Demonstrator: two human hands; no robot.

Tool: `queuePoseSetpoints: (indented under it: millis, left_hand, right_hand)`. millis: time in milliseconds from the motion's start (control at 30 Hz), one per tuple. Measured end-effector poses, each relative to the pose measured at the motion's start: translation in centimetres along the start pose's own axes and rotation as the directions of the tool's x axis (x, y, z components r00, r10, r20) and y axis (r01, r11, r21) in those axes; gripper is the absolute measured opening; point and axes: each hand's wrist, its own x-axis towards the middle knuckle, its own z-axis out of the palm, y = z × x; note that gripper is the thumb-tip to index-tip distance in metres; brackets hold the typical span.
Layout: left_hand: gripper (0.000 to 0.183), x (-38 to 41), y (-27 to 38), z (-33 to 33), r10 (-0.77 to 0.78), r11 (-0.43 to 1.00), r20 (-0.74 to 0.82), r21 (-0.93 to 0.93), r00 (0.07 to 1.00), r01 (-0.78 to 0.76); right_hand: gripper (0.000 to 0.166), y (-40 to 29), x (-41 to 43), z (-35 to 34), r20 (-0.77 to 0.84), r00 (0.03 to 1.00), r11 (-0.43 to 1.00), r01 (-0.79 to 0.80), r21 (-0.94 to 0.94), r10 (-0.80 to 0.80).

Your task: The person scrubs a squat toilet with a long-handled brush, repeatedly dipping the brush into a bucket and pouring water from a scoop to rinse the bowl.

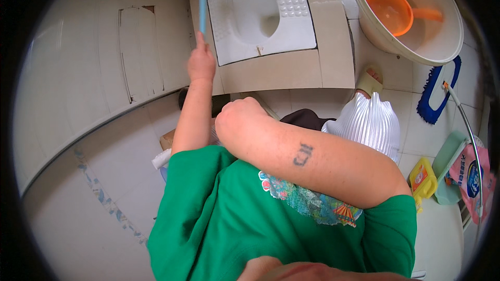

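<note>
My left hand grips the end of a light blue long-handled brush, one finger stretched along the handle. The brush head, with dark bristles, is cut off by the top edge of the view, beside the left rim of a white ceramic squat toilet. In front of my chest my right hand is bent into a fist. Its fingers curl out of sight, so whether they hold anything is hidden. A brown stain marks the toilet's front edge.
Right of the tiled step stands a white bucket with an orange dipper. A blue flat mop, a yellow bottle, a green basin and a pink package are at right. A panelled wall borders the left.
</note>
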Motion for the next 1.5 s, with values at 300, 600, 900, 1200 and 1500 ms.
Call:
queuePoseSetpoints:
  millis: [300, 600, 900, 1200, 1500]
  left_hand:
    - [0.046, -0.3, 1.0, -1.4, -0.042, 0.997, -0.014, -0.069, 0.999, 0.041]
    - [0.05, -0.7, 0.4, -1.4, -0.118, 0.982, 0.002, -0.151, 0.993, 0.117]
    - [0.047, -0.6, -0.9, -0.4, -0.072, 0.983, -0.01, -0.169, 0.997, 0.069]
    - [0.049, -0.7, -0.7, 0.0, -0.092, 0.912, 0.026, -0.399, 0.995, 0.094]
    - [0.049, -1.4, -2.6, 3.1, -0.04, 0.963, -0.021, -0.269, 0.999, 0.033]
  right_hand:
    - [0.017, -0.1, -0.1, 0.1, -0.015, 1.0, 1.0, -0.009, -0.015, 0.009]
    - [0.016, -0.2, -0.2, -0.1, 0.031, 0.999, 1.0, -0.004, -0.019, 0.004]
    - [0.017, -0.4, -0.3, 0.0, 0.045, 0.999, 1.0, -0.002, -0.017, 0.002]
    - [0.016, -0.2, 0.1, 0.7, 0.022, 1.0, 1.0, -0.018, 0.002, 0.018]
    - [0.017, -0.8, 0.0, 0.7, 0.024, 1.0, 1.0, -0.001, -0.026, 0.002]
